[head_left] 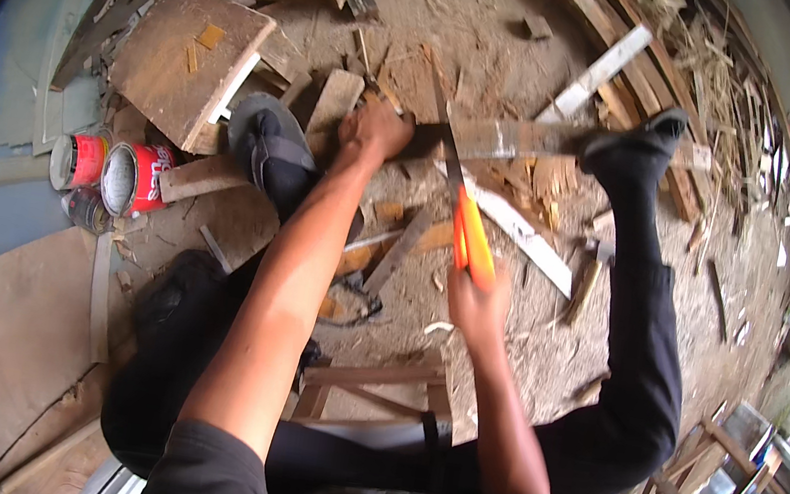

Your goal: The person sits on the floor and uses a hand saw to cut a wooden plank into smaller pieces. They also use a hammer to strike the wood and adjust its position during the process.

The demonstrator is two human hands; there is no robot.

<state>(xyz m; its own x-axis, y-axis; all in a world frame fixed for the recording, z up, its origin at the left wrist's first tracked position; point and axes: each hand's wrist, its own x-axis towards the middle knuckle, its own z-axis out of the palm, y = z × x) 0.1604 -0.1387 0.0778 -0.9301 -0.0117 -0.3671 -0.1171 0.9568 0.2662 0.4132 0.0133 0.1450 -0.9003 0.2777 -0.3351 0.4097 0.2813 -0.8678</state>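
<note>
A handsaw with an orange handle (pixel 476 243) is in my right hand (pixel 480 304), whose fingers are wrapped round the grip. The thin saw blade (pixel 447 133) points away from me and crosses a wooden plank (pixel 521 139). That plank lies sideways ahead of me. My left hand (pixel 376 130) is closed on its left part, just left of the blade; some fingertips are hidden. On the plank's right part rests my right foot (pixel 637 145), in a dark sock and sandal. My left foot (pixel 273 144), in a sandal, is beside the plank's left end.
Wood offcuts and sawdust cover the dirt floor. A white strip (pixel 519 226) and a hammer-like tool (pixel 593 275) lie right of the saw. Red cans (pixel 137 180) and a wooden panel (pixel 184 56) stand at left. A low wooden stool (pixel 376 381) is nearer me; scrap slats (pixel 717 110) pile far right.
</note>
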